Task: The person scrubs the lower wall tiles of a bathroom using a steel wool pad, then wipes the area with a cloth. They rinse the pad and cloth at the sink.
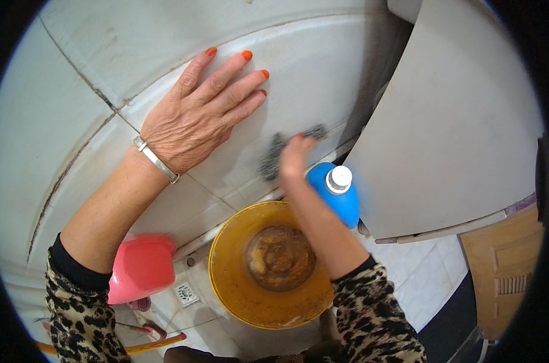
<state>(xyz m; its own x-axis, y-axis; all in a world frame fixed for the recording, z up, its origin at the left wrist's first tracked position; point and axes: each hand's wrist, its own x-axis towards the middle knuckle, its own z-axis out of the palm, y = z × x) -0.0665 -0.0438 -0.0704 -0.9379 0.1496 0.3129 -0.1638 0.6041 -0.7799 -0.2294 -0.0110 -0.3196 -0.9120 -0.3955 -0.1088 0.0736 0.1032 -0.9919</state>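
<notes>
My left hand [202, 104], with a metal bangle at the wrist, lies flat on the white tiled wall [311, 68], fingers apart and nothing in it. Lower on the same wall, my right hand [298, 152] is closed on a dark grey scouring pad [272, 159], which looks pressed to the tiles; both are blurred. Beside my right wrist stands a blue plastic bottle [347, 206] with a white cap. A yellow plastic bucket [229, 290], brown-stained inside, is on the floor below, partly hidden by my right forearm.
A pink plastic basin [143, 270] is beside the wall at the lower left, near a floor drain [185, 293]. A yellow hose [154, 345] crosses the bottom left. A large pale panel [442, 122] stands at right, with a wooden door [501, 267] beyond it.
</notes>
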